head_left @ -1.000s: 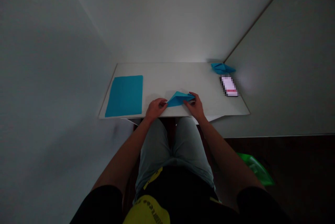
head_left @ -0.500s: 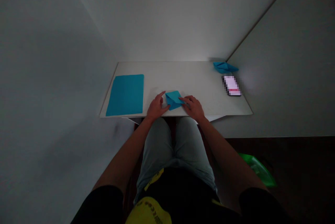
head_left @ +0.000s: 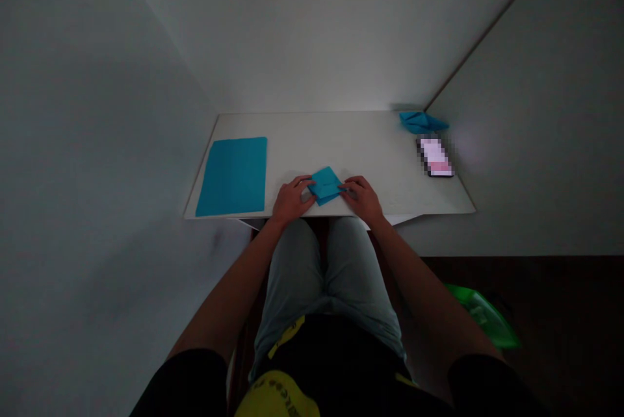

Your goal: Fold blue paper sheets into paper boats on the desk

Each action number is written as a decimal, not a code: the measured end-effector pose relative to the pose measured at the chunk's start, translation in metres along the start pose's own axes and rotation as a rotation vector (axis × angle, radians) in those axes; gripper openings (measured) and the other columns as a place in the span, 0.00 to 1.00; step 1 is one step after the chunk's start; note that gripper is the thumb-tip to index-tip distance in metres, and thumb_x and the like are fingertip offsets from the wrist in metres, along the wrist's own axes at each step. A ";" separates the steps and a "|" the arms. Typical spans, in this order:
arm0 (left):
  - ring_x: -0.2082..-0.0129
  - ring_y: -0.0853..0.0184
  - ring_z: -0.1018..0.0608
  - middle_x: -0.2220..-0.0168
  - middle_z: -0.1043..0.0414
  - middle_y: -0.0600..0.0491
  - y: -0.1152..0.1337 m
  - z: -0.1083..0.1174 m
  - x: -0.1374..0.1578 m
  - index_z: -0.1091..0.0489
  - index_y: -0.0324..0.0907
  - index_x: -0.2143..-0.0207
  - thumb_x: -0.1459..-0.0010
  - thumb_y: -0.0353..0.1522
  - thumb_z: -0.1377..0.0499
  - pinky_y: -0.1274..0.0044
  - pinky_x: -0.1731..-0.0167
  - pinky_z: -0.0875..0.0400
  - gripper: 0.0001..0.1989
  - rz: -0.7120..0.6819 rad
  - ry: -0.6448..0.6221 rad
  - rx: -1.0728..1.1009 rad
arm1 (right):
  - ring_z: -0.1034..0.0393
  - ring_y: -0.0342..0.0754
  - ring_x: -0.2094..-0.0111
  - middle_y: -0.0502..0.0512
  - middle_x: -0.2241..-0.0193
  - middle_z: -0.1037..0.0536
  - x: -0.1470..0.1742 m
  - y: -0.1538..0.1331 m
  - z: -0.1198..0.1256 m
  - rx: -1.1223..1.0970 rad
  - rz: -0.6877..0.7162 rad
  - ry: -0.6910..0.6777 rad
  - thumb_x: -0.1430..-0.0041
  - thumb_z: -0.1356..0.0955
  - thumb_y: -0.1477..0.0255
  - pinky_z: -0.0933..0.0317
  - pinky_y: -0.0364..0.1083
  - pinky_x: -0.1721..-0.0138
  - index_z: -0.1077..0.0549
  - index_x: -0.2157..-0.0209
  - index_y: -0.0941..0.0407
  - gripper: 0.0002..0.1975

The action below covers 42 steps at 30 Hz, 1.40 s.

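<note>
A small blue folded paper [head_left: 325,183] lies near the front edge of the table, between my two hands. Its layers part slightly along the lower side, and a crease runs across its face. My left hand [head_left: 293,200] pinches its left corner, fingertips on top and thumb at the lower edge. At the opposite corner, the fingers and thumb of my right hand [head_left: 362,199] grip the paper too.
Flat blue paper [head_left: 233,176] rests on the left of the white table [head_left: 302,138]. At the back right sits a folded blue paper boat [head_left: 422,123], with a phone [head_left: 436,157] before it. Walls border the table; a green object [head_left: 482,316] is on the floor at right.
My left fingers have come down from a raised pose onto the paper's left corner. The paper's upper layer now lies flatter, in a diamond shape. My right hand has barely shifted.
</note>
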<state>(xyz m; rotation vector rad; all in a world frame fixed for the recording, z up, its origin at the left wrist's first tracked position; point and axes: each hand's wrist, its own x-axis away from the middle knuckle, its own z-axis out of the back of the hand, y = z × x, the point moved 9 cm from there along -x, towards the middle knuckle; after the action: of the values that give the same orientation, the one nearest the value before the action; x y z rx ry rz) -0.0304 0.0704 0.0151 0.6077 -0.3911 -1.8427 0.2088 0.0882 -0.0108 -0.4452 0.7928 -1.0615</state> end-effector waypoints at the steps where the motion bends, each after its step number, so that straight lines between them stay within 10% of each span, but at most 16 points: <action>1: 0.37 0.51 0.19 0.33 0.23 0.46 0.000 0.000 0.000 0.22 0.48 0.38 0.34 0.31 0.30 0.60 0.39 0.26 0.23 -0.001 -0.007 -0.001 | 0.21 0.61 0.46 0.62 0.48 0.19 0.000 0.000 -0.001 -0.001 0.011 -0.017 0.28 0.27 0.62 0.25 0.65 0.40 0.13 0.50 0.47 0.11; 13: 0.55 0.58 0.15 0.53 0.15 0.48 -0.007 -0.003 -0.004 0.15 0.45 0.54 0.28 0.35 0.34 0.65 0.49 0.23 0.07 0.011 -0.021 0.059 | 0.21 0.60 0.50 0.62 0.54 0.17 -0.002 0.000 0.003 -0.034 -0.007 -0.017 0.25 0.30 0.55 0.26 0.64 0.42 0.15 0.58 0.49 0.16; 20: 0.57 0.58 0.16 0.56 0.15 0.49 -0.014 -0.004 -0.004 0.19 0.46 0.43 0.28 0.35 0.34 0.66 0.49 0.24 0.13 0.088 0.024 0.054 | 0.22 0.55 0.60 0.61 0.54 0.19 -0.005 0.006 -0.002 0.051 -0.126 -0.016 0.25 0.31 0.57 0.24 0.58 0.52 0.18 0.56 0.51 0.14; 27: 0.62 0.60 0.16 0.63 0.17 0.53 -0.014 -0.005 -0.003 0.20 0.46 0.42 0.27 0.37 0.36 0.68 0.52 0.24 0.14 0.119 0.008 0.075 | 0.23 0.54 0.63 0.61 0.50 0.20 -0.002 -0.009 0.001 0.092 -0.070 -0.046 0.24 0.31 0.62 0.26 0.57 0.53 0.19 0.39 0.49 0.18; 38: 0.29 0.50 0.27 0.28 0.27 0.46 0.016 -0.014 0.008 0.25 0.53 0.31 0.23 0.33 0.44 0.56 0.31 0.34 0.22 -0.155 -0.117 -0.106 | 0.26 0.64 0.46 0.52 0.31 0.22 0.013 -0.028 -0.011 0.179 0.150 -0.242 0.23 0.33 0.63 0.33 0.66 0.43 0.22 0.32 0.42 0.23; 42: 0.20 0.46 0.38 0.20 0.40 0.42 0.032 -0.021 0.028 0.38 0.46 0.21 0.27 0.46 0.36 0.52 0.22 0.46 0.38 -0.318 -0.235 -0.161 | 0.29 0.68 0.39 0.55 0.25 0.28 0.030 -0.030 -0.010 0.213 0.224 -0.333 0.31 0.26 0.60 0.36 0.67 0.39 0.30 0.24 0.46 0.36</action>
<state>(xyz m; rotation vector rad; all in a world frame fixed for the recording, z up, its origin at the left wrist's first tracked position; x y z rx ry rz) -0.0009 0.0337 0.0087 0.3580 -0.3084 -2.2368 0.1906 0.0482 -0.0079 -0.3310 0.4176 -0.8246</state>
